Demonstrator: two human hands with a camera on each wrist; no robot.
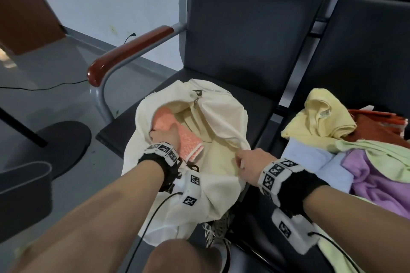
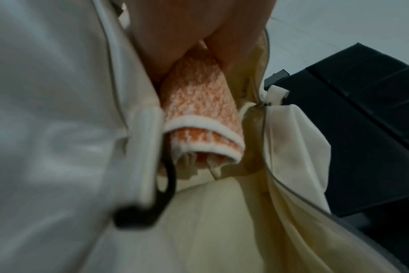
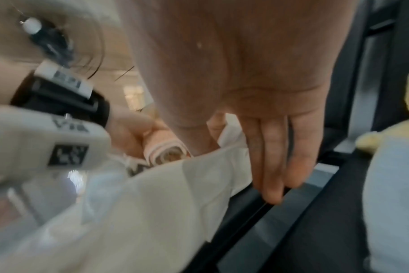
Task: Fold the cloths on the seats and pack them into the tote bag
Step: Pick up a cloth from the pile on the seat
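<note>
- Cream canvas tote bag lies on the black seat beside the red-brown armrest, mouth open toward the person.
- Left hand is inside the bag mouth; fingers and thumb are curled round a folded orange cloth with a white border. The left wrist view shows the fold end clamped between thumb and fingers.
- The orange cloth sits partly within the bag, its bordered end protruding toward the person.
- Right hand pinches the bag's near-right rim and holds it up; the remaining fingers hang straight and pressed together.
- On the adjacent seat to the right lies a loose pile: yellow cloth, rust-orange cloth, light-green cloth, purple cloth, pale-blue cloth.
- The pile is apart from the bag.
</note>
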